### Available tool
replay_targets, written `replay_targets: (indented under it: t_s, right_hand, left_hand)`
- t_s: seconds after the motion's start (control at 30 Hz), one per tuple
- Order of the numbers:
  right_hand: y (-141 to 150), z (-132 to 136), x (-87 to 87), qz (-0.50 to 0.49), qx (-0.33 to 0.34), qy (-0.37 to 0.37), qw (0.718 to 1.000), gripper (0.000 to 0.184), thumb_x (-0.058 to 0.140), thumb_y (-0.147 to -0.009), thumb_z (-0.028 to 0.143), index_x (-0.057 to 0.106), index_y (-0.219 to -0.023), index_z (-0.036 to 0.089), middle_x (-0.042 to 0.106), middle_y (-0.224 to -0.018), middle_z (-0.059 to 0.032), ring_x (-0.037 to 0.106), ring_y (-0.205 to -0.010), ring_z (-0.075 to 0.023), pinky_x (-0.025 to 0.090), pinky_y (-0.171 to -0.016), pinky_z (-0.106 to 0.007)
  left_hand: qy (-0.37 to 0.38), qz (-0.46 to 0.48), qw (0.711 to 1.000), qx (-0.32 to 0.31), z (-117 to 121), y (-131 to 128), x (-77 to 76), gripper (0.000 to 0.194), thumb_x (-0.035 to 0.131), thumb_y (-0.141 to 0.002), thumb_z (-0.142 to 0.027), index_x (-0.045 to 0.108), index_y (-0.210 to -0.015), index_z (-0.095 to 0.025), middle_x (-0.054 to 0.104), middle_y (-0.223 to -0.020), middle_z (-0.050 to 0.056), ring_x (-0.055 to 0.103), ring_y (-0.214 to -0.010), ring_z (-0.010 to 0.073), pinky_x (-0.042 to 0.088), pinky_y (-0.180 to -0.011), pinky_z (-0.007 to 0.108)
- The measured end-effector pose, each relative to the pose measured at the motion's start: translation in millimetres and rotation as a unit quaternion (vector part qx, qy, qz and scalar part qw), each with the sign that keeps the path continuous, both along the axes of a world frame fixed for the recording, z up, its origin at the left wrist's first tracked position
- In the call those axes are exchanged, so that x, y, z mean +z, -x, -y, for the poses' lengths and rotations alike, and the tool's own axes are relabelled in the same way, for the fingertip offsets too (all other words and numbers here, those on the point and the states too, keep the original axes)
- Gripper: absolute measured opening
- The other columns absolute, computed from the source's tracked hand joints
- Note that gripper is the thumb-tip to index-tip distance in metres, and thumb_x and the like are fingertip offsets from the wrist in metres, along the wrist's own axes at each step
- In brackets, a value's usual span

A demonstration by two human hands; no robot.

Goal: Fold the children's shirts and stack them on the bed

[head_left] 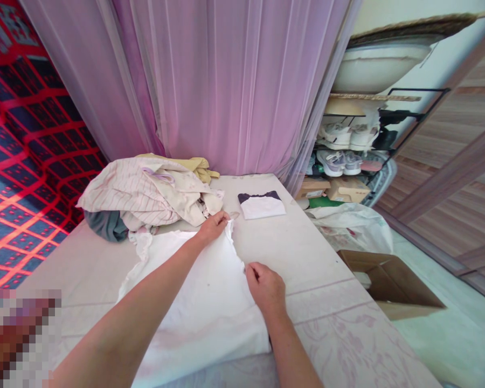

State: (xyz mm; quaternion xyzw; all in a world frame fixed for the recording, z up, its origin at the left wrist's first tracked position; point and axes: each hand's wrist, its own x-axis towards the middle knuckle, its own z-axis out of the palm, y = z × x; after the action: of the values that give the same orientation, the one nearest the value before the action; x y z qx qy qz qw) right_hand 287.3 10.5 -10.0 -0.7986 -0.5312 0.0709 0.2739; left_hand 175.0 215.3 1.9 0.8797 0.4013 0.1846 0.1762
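Note:
A white shirt (202, 302) lies spread over the cloth-covered surface in front of me, its ruffled edges showing at the upper left and along the right side. My left hand (215, 226) pinches its upper right corner, the arm reaching across the fabric. Lower on the same side, my right hand (267, 285) is closed on the right edge. Just beyond my left hand, a heap of crumpled clothes (145, 188) has a striped pale garment on top. Farther right lies a small folded garment (262, 206), white with a dark band.
Pink-purple curtains (226, 86) hang behind the covered surface (307, 264). On the right stand a shoe rack (347, 145), a plastic bag (351, 226) and an open cardboard box (392, 280) on the floor. A red-and-dark checked cloth (28, 145) hangs at the left.

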Motion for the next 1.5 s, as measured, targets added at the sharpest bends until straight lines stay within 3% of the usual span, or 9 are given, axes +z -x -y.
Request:
replay_targets:
  t_s: [0.17,0.3,0.5,0.63,0.97,1.17,1.5]
  right_hand:
    - [0,-1,-0.5,0.003,-0.001,0.002,1.000,0.028,0.045,-0.088,0.032,0.069,-0.075,0.025,0.068,-0.071,0.0012,0.055,-0.061,-0.0102,0.029,-0.058,-0.022]
    - [-1,-1,0.4,0.006,0.001,0.000,1.000,0.029,0.044,-0.088,0.032,0.069,-0.075,0.025,0.068,-0.071,0.0012,0.055,-0.061,-0.0098,0.029,-0.058,-0.021]
    - [1,0,4.1,-0.001,0.001,0.010,1.000,0.029,0.043,-0.088,0.031,0.069,-0.075,0.024,0.069,-0.073,0.0005,0.056,-0.063,-0.0106,0.029,-0.058,-0.022]
    - [1,0,4.0,0.002,-0.002,0.014,1.000,0.029,0.044,-0.088,0.031,0.069,-0.076,0.025,0.070,-0.074,0.0004,0.056,-0.063,-0.0107,0.029,-0.058,-0.022]
    - [0,0,1.1,-0.014,0.008,0.011,1.000,0.030,0.044,-0.088,0.037,0.070,-0.078,0.025,0.069,-0.071,0.0006,0.057,-0.063,-0.0108,0.030,-0.059,-0.021]
    - [1,0,2.1,0.000,0.005,0.009,1.000,0.031,0.043,-0.088,0.035,0.069,-0.075,0.025,0.070,-0.072,0.0005,0.056,-0.062,-0.0106,0.028,-0.057,-0.022]
    - [1,-1,1.8,0.010,0.003,0.007,1.000,0.031,0.042,-0.089,0.033,0.069,-0.076,0.025,0.070,-0.073,0.0006,0.056,-0.062,-0.0101,0.028,-0.057,-0.022]
  left_hand:
    - [-0.027,-0.003,1.000,0.012,4,9,-2.5,0.026,0.053,-0.080,-0.019,0.062,-0.104,-0.024,0.067,-0.108,0.003,0.058,-0.103,0.0210,0.042,-0.092,0.035]
    - [-0.061,-0.003,0.997,0.040,15,21,-1.8,0.029,0.050,-0.081,-0.019,0.063,-0.107,-0.022,0.063,-0.117,0.008,0.053,-0.113,0.0257,0.037,-0.099,0.044]
    - [-0.089,-0.084,0.991,-0.055,36,43,-13.3,0.040,0.036,-0.092,-0.032,0.055,-0.124,-0.019,0.054,-0.133,0.008,0.044,-0.126,0.0241,0.031,-0.107,0.042]
    - [-0.062,-0.150,0.985,-0.057,41,48,-23.3,0.048,0.032,-0.093,-0.041,0.041,-0.138,-0.023,0.036,-0.148,0.004,0.027,-0.137,0.0262,0.023,-0.111,0.048]
    - [-0.078,-0.172,0.980,-0.060,39,45,-24.4,0.049,0.029,-0.095,-0.039,0.037,-0.140,-0.024,0.034,-0.149,0.004,0.027,-0.138,0.0260,0.022,-0.111,0.049]
    - [-0.120,-0.170,0.978,-0.030,47,53,-23.9,0.054,0.029,-0.094,-0.044,0.037,-0.141,-0.017,0.036,-0.147,0.011,0.026,-0.138,0.0267,0.022,-0.112,0.047]
    - [-0.084,-0.186,0.979,-0.020,50,54,-22.2,0.060,0.032,-0.091,-0.051,0.039,-0.139,-0.016,0.035,-0.147,0.012,0.029,-0.137,0.0282,0.021,-0.111,0.051]
